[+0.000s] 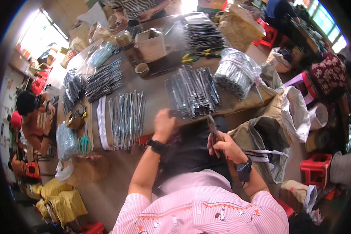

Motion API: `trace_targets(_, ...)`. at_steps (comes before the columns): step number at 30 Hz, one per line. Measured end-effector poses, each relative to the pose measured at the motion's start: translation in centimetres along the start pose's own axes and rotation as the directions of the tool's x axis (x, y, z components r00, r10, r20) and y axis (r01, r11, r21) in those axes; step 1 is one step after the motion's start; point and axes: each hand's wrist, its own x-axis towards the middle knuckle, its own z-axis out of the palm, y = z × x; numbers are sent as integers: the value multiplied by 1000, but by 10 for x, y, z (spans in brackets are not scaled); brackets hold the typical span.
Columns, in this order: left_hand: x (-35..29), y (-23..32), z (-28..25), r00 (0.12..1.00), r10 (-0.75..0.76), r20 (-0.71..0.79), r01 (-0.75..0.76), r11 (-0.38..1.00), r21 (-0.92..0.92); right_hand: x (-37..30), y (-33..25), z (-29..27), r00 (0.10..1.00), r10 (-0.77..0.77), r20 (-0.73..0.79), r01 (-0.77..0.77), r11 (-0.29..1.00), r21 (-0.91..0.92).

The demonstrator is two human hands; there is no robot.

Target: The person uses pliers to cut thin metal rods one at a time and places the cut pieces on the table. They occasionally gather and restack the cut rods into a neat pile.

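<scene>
My right hand (227, 146) is closed around a pair of pliers (213, 128), whose jaws point up toward the table edge. At the near table edge, my left hand (164, 123) looks curled and slightly blurred; anything in its fingers is hidden. It lies between two groups of thin metal strips: a spread-out row (127, 119) on its left and a thicker pile (194, 91) on its right. The strips are shiny and narrow, laid roughly side by side, pointing away from me. The pile reaches almost to the table edge above the pliers.
A clear bag of strips (238, 74) rests at the table's right. More strip bundles (103, 80) lie left and far. Yellow-handled pliers (191, 58), a tape roll (142, 70), a box (150, 45) and teal scissors (85, 142) are there. An open sack (267, 144) hangs right. People sit around.
</scene>
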Motion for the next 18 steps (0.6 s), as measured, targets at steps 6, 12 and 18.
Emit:
trace_targets(6, 0, -32, -25, 901, -245, 357, 431, 593, -680, 15, 4, -77, 927, -194, -322, 350, 756, 553)
trace_targets(12, -3, -29, -45, 792, -205, 576, 602, 102, -792, 41, -10, -148, 812, -200, -548, 503, 716, 484)
trace_targets(18, -28, 4, -58, 815, -149, 560, 576, 96, -812, 76, -13, -163, 562, -390, -729, 413, 896, -161)
